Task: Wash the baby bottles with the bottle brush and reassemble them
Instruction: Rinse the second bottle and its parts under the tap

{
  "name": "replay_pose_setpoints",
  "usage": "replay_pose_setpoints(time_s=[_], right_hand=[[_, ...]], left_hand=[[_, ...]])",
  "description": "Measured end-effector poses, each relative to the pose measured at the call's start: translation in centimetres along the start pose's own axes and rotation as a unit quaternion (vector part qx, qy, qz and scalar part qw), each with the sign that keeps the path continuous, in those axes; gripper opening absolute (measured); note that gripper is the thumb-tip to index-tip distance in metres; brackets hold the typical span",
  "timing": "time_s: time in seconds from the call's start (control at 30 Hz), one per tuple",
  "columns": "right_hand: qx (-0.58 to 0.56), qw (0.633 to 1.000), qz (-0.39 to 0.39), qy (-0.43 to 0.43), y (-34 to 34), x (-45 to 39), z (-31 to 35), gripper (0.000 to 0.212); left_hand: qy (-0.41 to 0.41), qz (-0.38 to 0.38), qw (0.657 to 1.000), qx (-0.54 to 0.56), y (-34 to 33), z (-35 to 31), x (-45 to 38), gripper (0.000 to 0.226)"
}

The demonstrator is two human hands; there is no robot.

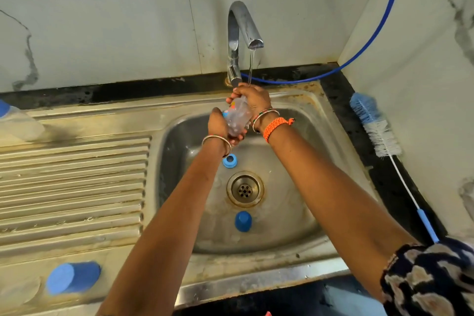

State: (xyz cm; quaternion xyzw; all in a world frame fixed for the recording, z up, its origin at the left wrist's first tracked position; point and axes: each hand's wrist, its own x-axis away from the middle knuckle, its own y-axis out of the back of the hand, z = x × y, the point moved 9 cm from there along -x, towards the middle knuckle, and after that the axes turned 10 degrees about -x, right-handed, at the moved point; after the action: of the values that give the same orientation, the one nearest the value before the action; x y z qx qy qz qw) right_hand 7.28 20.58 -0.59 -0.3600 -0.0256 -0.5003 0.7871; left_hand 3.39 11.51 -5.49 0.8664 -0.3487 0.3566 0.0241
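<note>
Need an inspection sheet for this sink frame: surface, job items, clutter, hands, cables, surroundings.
Surface: stainless sink with ribbed drainboard, stained; drain strainer in the basin.
Job's things: clear baby bottle held under the running tap; blue collar ring and blue cap lie in the basin; another blue cap on the drainboard; second bottle at far left; bottle brush on the dark counter, right.
Clutter: nothing seen.
Hands: left hand and right hand both grip the bottle.
Cables: blue hose loops along the wall.
Surroundings: marble-pattern wall panels.
</note>
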Motion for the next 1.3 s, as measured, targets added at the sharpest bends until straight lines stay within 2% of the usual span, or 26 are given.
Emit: replay_pose_setpoints(time_s=[0.03, 0.07, 0.1, 0.13, 0.17, 0.2, 0.23, 0.3, 0.33, 0.37, 0.4, 0.47, 0.53, 0.57, 0.63, 0.7, 0.77, 0.83, 0.9, 0.97, 1.07, 1.13, 1.2, 1.3], right_hand=[[0.025, 0.999, -0.023, 0.017, 0.3, -0.1, 0.1, 0.020], [0.053, 0.997, -0.044, 0.028, 0.7, -0.1, 0.2, 0.023], [0.085, 0.993, -0.066, 0.038, 1.1, -0.1, 0.4, 0.026], [0.117, 0.989, -0.086, 0.040, 1.5, 0.0, 0.5, 0.027], [0.141, 0.984, -0.104, 0.036, 2.0, -0.1, 0.5, 0.026], [0.160, 0.980, -0.117, 0.024, 2.4, -0.2, 0.4, 0.024], [0.175, 0.977, -0.123, 0.013, 2.8, -0.3, 0.3, 0.022], [0.210, 0.973, -0.099, 0.013, 2.3, -0.6, 0.2, 0.018], [0.223, 0.972, -0.067, 0.024, 1.7, -0.6, 0.3, 0.017], [0.221, 0.974, -0.025, 0.033, 0.9, -0.8, 0.4, 0.017], [0.193, 0.980, 0.027, 0.031, 0.2, -0.8, 0.3, 0.017], [0.100, 0.987, 0.124, -0.003, -1.2, -0.1, 0.2, 0.019], [0.048, 0.984, 0.166, -0.039, -1.5, 0.3, -0.1, 0.013], [0.053, 0.984, 0.158, -0.055, -1.2, 0.4, -0.5, 0.010], [0.053, 0.986, 0.123, -0.097, -0.4, 0.6, -2.0, 0.024], [0.052, 0.993, 0.066, -0.088, 0.3, 0.5, -2.5, 0.034], [0.122, 0.992, -0.022, -0.024, 2.0, -0.2, -1.7, 0.045], [0.186, 0.979, -0.073, 0.031, 2.9, -0.2, -0.6, 0.048], [0.211, 0.973, -0.077, 0.046, 3.2, -0.5, -0.6, 0.052], [0.220, 0.973, -0.066, 0.037, 3.0, -0.5, -0.9, 0.052], [0.206, 0.976, -0.061, -0.031, 3.4, -0.5, -2.3, 0.048], [0.167, 0.982, -0.046, -0.078, 4.0, -0.4, -3.4, 0.038], [0.134, 0.987, -0.031, -0.088, 4.3, -0.3, -3.7, 0.030], [0.091, 0.991, -0.022, -0.096, 4.0, -0.1, -3.7, 0.039]], left_hand=[[-0.062, -0.063, 0.991, -0.105, 0.9, -0.9, -0.1, 0.050], [-0.142, -0.139, 0.955, -0.220, 1.7, -2.2, 0.4, 0.044], [-0.241, -0.206, 0.896, -0.310, 2.2, -3.9, 1.4, 0.040], [-0.332, -0.225, 0.845, -0.353, 1.9, -5.0, 2.3, 0.037], [-0.385, -0.219, 0.814, -0.376, 1.5, -5.5, 3.2, 0.036], [-0.399, -0.209, 0.805, -0.385, 1.3, -5.4, 3.2, 0.035], [-0.369, -0.203, 0.825, -0.378, 1.5, -4.9, 2.3, 0.036], [-0.187, -0.151, 0.938, -0.250, 2.2, -2.5, 0.1, 0.040], [-0.077, -0.083, 0.983, -0.144, 1.7, -0.7, -0.7, 0.043], [0.007, -0.013, 0.998, -0.055, 1.0, 0.5, -0.8, 0.045], [0.057, 0.037, 0.998, 0.008, 0.5, 1.1, -0.7, 0.046], [0.102, 0.097, 0.986, 0.086, 0.3, 1.4, -0.6, 0.046], [0.112, 0.134, 0.976, 0.127, -0.1, 0.9, -0.4, 0.045], [0.111, 0.141, 0.974, 0.135, -0.4, 0.7, -0.2, 0.045], [0.113, 0.130, 0.976, 0.136, -0.9, 0.7, 0.0, 0.045], [0.111, 0.095, 0.983, 0.113, -1.1, 1.0, 0.0, 0.044], [0.064, 0.024, 0.997, 0.043, 0.0, 0.8, -0.8, 0.041], [-0.001, -0.021, 0.999, -0.036, 0.5, -0.1, -1.3, 0.049], [-0.067, -0.046, 0.982, -0.171, 0.2, -0.8, -1.1, 0.067], [-0.134, -0.056, 0.959, -0.243, 0.0, -0.9, -0.8, 0.070], [-0.111, -0.038, 0.972, -0.204, 0.7, 0.5, -0.2, 0.064], [-0.045, 0.039, 0.995, -0.075, 0.6, 1.9, -0.3, 0.062], [-0.011, 0.108, 0.994, 0.007, 0.3, 2.1, -0.1, 0.057], [0.010, 0.128, 0.991, 0.029, 0.0, 1.7, -0.1, 0.049]])
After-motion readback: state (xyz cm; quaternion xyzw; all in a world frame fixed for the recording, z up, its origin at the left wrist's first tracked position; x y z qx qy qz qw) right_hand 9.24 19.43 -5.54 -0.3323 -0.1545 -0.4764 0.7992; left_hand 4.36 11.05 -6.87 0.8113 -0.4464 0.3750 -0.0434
